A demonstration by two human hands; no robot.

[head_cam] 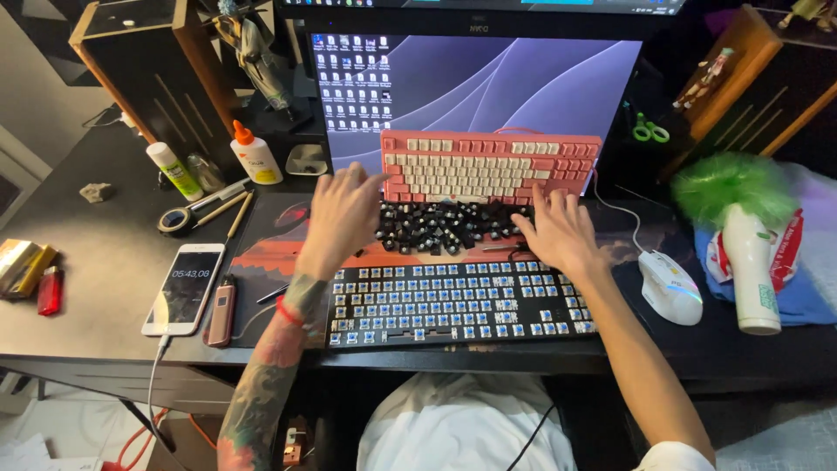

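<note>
Dark and matte, your bench [105, 262] carries at its left edge a red lighter [50, 290], then a white smartphone [184, 289] on its cable, with a white glue bottle with an orange cap [255, 155] behind. Your left hand [343, 218] hovers with fingers spread and holds nothing, just over the left edge of a heap of loose black keycaps [449, 227]. Nearest you lies a black keyboard stripped of caps, its blue switches bare [458, 301]. Behind the heap, a pink keyboard with cream keys [488, 166] leans against the monitor [488, 83]. Your right hand [562, 234] rests spread and unclenched at the heap's right edge, fingertips touching the keycaps. Farther right sits a white mouse [670, 288].
</note>
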